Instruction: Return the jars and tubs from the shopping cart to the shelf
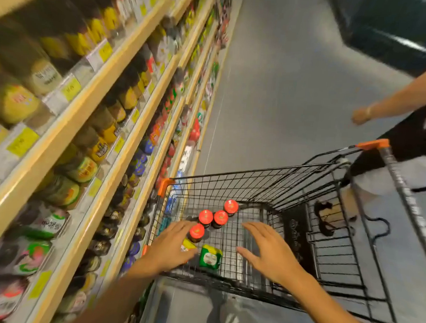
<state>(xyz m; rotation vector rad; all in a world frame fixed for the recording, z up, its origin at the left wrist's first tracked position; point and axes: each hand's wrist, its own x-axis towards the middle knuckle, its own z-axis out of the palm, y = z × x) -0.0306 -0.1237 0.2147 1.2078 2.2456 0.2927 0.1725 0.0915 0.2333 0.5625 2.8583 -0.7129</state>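
In our black wire shopping cart (267, 186): four red-lidded jars (220, 217), one green tub (210, 257), one yellow-labelled tub (188, 244) partly under our left hand (171, 245). Our right hand (269, 253) hovers beside, fingers spread. Stocked shelf (89, 140) at left. Second person's arm (392, 101) beyond the cart.

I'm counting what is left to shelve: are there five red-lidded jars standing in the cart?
No. Only four red-lidded jars stand in the cart, next to a green tub and a yellow-lidded item by the left hand.
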